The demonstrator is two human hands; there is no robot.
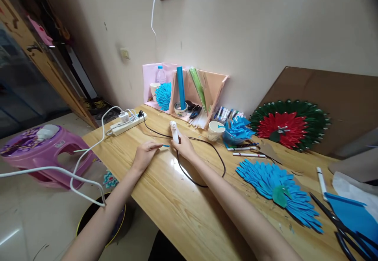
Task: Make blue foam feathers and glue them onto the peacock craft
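My left hand (144,155) is above the table's left part, its fingers pinched on the end of a small blue paper piece (165,146) that points right. Just beside it, my right hand (184,148) is wrapped round a white hot glue gun (175,133), which stands roughly upright. A black cord (223,162) loops over the table around my right wrist. To the right lies a fan-shaped blue paper piece (262,178) made of many narrow petals, with a green part (280,196) on it.
A white power strip (128,125) lies at the table's left edge. Behind are a pink organizer (217,89), a paper cup (215,131) and a bowl of blue pieces (234,137). Scissors (335,221) lie at right. A red-green petalled piece (283,125) leans on cardboard (333,91).
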